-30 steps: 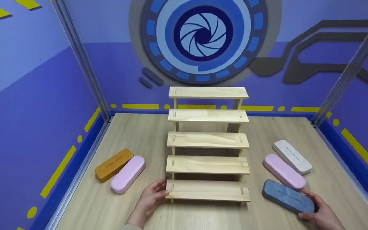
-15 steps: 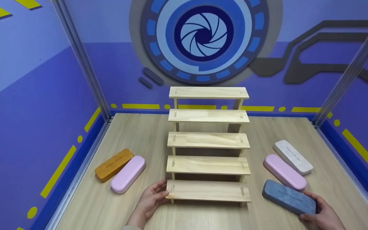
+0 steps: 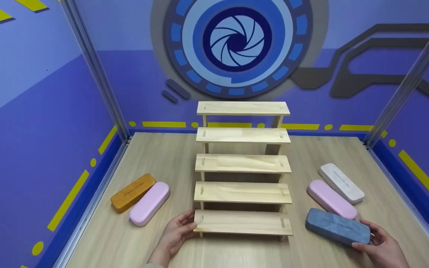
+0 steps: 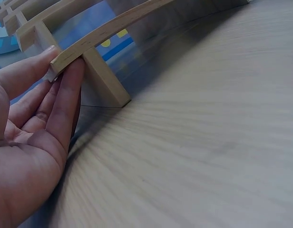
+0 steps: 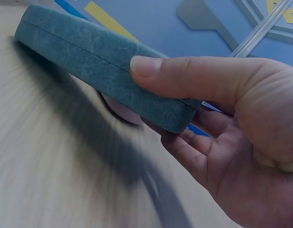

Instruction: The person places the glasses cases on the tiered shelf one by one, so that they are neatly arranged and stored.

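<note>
A wooden stepped rack with several shelves stands mid-table. My left hand pinches the left end of its lowest shelf; in the left wrist view the thumb lies on top and the fingers reach underneath. At the right, my right hand grips the near end of a blue-grey glasses case. Seen from the right wrist, the thumb presses one side of the blue-grey case with fingers beneath, and a shadow falls on the table below it.
Beyond the blue-grey case lie a pink case and a white case. On the left, an orange-brown case and another pink case lie side by side. Patterned blue-purple walls enclose the wooden table behind and at both sides.
The right hand has raised the near end of the blue-grey case and turned it slightly, shifting a little right. The left hand and the rack have not moved.
</note>
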Demonstrator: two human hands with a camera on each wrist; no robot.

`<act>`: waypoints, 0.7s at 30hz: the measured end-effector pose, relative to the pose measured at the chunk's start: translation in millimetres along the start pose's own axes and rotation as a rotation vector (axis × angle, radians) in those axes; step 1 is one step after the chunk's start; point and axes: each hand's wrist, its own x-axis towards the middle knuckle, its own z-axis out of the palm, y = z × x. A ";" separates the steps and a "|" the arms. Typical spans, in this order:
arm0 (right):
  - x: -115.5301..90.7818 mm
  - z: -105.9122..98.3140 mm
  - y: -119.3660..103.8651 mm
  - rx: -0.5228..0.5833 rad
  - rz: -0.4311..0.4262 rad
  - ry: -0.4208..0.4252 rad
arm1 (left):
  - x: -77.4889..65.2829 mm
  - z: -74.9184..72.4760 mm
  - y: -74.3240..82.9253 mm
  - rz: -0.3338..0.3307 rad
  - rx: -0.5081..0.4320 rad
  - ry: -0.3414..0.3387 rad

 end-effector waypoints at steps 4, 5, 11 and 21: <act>-1.5 -4.2 -1.1 -0.007 -0.001 0.014 | -0.3 0.0 -0.1 -0.002 0.000 0.002; -1.9 -5.3 -2.3 -0.013 -0.001 0.016 | -0.3 -0.2 -0.2 -0.001 -0.001 0.001; -5.9 -11.5 -13.5 -0.034 -0.042 0.045 | -0.5 -1.0 -1.7 0.001 -0.004 -0.003; -12.8 -12.4 -30.4 0.324 -0.325 0.030 | -0.7 -0.2 -0.4 0.013 -0.007 -0.015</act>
